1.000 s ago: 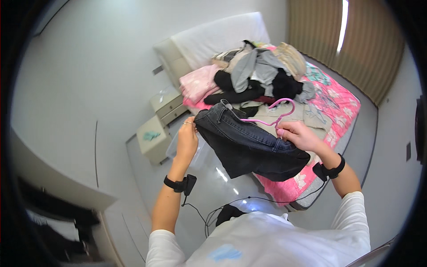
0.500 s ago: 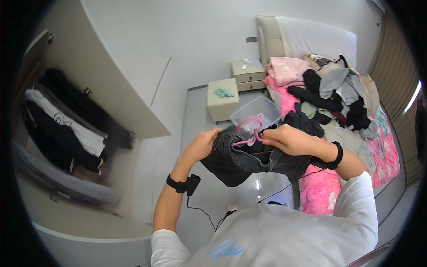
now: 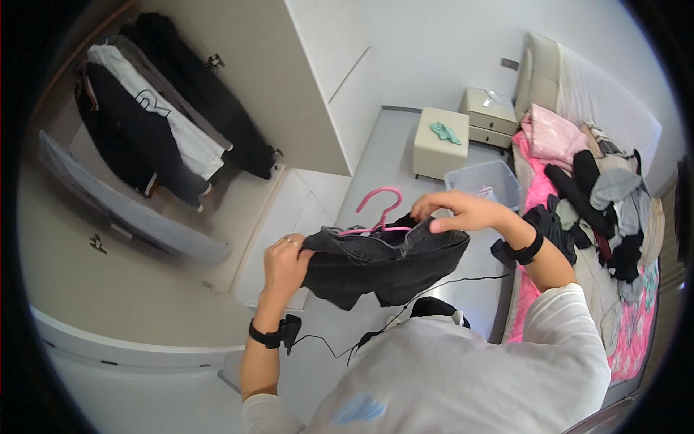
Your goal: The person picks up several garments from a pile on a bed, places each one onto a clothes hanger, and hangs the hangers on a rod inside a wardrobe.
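Dark grey denim shorts (image 3: pixel 376 271) hang in the air in front of me, waistband up. My left hand (image 3: pixel 284 267) is closed on the left end of the waistband. At the other end, my right hand (image 3: pixel 463 213) pinches the waistband. A pink hanger (image 3: pixel 390 190) sits inside the waist opening, its hook standing above the edge. Most of the hanger's bar is hidden by the denim, so I cannot tell how it is fixed there.
To the left, an open wardrobe holds hanging clothes, among them a white top (image 3: pixel 170 119). A clear plastic bin (image 3: pixel 463 177), a cream stool (image 3: pixel 439 155) with a green cloth (image 3: pixel 444 133) and a nightstand (image 3: pixel 486 116) are ahead. Clothes cover the bed (image 3: pixel 625 347) at right.
My view has turned left, bringing more of the wardrobe in. The shorts have moved away from the bed, still held by both hands, and the hanger's hook now rises clear of the waistband.
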Demonstrator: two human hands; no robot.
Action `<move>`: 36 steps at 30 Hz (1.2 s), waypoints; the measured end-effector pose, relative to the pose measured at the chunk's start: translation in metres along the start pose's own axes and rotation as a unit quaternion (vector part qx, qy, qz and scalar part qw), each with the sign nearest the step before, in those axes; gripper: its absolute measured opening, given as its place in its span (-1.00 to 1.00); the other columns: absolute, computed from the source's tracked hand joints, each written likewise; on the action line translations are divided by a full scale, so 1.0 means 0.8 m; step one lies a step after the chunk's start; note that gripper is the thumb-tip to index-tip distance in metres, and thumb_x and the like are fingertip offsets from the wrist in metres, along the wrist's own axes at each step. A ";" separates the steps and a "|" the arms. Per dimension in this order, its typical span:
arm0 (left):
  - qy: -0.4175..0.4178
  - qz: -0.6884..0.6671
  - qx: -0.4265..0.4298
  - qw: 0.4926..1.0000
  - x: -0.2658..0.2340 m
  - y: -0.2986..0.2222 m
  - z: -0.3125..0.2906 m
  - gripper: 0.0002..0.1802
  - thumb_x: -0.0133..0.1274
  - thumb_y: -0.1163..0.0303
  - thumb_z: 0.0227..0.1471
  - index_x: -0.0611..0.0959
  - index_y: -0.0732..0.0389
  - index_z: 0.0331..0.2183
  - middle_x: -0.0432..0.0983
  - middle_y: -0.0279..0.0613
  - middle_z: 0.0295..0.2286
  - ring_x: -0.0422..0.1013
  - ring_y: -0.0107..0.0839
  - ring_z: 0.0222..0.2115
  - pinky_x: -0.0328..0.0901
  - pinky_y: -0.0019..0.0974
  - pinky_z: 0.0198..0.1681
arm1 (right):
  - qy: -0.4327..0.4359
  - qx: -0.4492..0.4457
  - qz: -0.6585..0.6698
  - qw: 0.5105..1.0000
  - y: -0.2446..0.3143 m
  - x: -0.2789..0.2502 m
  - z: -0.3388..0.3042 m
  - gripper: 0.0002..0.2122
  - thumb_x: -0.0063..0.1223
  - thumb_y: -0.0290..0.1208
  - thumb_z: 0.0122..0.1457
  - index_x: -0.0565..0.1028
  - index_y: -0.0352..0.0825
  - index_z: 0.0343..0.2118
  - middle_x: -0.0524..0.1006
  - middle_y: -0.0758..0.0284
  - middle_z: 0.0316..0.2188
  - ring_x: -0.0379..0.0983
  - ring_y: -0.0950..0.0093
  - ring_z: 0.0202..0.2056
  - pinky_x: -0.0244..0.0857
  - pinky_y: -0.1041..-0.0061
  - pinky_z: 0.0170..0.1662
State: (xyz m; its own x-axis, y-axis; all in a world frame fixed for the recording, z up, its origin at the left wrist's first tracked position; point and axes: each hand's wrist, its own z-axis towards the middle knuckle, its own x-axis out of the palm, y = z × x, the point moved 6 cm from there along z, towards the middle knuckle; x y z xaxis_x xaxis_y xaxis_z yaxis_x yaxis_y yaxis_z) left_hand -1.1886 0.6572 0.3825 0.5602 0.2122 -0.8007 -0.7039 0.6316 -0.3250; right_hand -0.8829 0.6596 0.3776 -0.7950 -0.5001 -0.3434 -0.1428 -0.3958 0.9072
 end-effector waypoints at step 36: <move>-0.372 0.175 -0.153 0.899 -0.375 0.311 0.189 -0.46 -0.12 0.21 0.20 0.31 0.32 0.12 0.17 0.15 0.12 0.10 -0.02 0.16 0.01 -0.17 0.21 | 0.096 -0.082 0.300 0.946 0.208 -0.006 0.482 -0.78 -0.05 -0.31 0.25 0.49 -0.37 -0.36 0.54 0.37 -0.42 0.43 0.61 -0.36 0.31 0.56 -0.22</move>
State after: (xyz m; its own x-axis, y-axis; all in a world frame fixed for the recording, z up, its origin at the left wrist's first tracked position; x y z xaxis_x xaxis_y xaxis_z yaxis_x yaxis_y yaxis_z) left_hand -1.4658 0.8631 0.6176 0.3389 0.8696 -0.3590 -0.9168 0.2196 -0.3335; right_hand -1.1297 0.8931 0.6241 -0.5804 -0.7968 0.1681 0.4053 -0.1036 0.9083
